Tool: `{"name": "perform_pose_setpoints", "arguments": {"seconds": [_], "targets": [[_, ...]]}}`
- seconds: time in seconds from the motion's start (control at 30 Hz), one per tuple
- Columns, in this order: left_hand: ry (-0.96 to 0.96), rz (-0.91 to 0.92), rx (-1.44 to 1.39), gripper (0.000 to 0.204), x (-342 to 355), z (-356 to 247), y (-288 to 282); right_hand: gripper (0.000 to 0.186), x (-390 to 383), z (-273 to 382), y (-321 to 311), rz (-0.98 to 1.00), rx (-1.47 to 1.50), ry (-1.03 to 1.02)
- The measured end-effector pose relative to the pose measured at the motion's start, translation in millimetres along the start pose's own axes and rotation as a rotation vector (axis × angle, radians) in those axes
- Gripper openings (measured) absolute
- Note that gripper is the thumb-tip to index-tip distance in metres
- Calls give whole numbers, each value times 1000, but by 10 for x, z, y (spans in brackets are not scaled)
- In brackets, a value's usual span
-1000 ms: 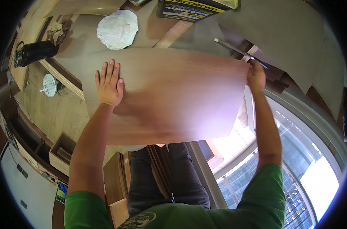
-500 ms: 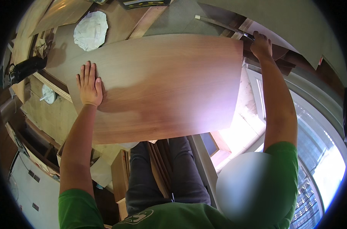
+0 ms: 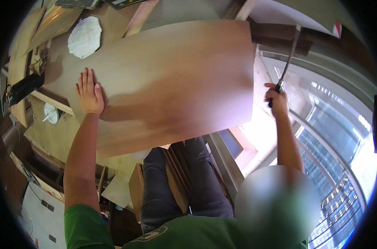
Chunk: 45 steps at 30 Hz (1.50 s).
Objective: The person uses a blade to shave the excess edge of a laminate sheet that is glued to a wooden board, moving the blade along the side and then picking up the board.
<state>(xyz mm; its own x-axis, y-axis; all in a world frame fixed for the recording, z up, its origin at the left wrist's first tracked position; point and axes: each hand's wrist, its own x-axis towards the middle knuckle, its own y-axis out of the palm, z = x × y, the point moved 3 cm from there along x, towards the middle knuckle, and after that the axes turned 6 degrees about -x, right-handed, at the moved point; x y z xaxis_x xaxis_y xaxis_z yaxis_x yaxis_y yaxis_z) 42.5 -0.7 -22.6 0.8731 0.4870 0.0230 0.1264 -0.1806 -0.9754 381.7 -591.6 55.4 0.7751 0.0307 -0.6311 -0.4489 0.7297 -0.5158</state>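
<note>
A large wood-grain panel lies in front of me, its near edge above my legs. My left hand rests flat on its left part, fingers stretched out and open. Beyond the panel's right edge my right hand is closed round the black handle of a file. Its long, narrow metal blade points up and away, apart from the panel. Part of the handle is hidden by my fingers.
A crumpled white cloth or paper lies beyond my left hand. A black cylindrical object is at the far left. Wooden boards lie under and behind the panel. A glass window stands to the right.
My right hand has come nearer to me from the far right corner, and the file has swung from pointing left to pointing away. My left hand stays flat on the panel.
</note>
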Motion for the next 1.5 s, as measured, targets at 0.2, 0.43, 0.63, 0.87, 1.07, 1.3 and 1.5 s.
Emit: {"name": "perform_pose_setpoints", "arguments": {"seconds": [0.2, 0.43, 0.63, 0.87, 1.07, 1.3, 1.5], "targets": [[22, -25, -9, 59, -4, -37, 99, 35, -1022, -138, 259, 165, 712, 112], [36, -23, 54, 58, 16, 29, 161, 14, -1230, -110, 287, 228, 901, 66], [-79, -38, 82, 63, 17, -247, 176, 11, -1179, -193, 211, 240, 1034, -13], [270, 68, -245, 68, 418, -2803, 545, 10, -1051, -276, -31, 268, 907, -21], [154, 112, -171, 67, 720, -3707, 970, 11, -961, -380, -87, 336, 1109, -76], [133, 142, -51, 69, 660, -3807, 979, 11, -1060, -408, -138, 356, 1190, -193], [151, 114, -32, 69, 663, -3812, 994, 8, -1042, -479, -199, 345, 1296, -233]]}}
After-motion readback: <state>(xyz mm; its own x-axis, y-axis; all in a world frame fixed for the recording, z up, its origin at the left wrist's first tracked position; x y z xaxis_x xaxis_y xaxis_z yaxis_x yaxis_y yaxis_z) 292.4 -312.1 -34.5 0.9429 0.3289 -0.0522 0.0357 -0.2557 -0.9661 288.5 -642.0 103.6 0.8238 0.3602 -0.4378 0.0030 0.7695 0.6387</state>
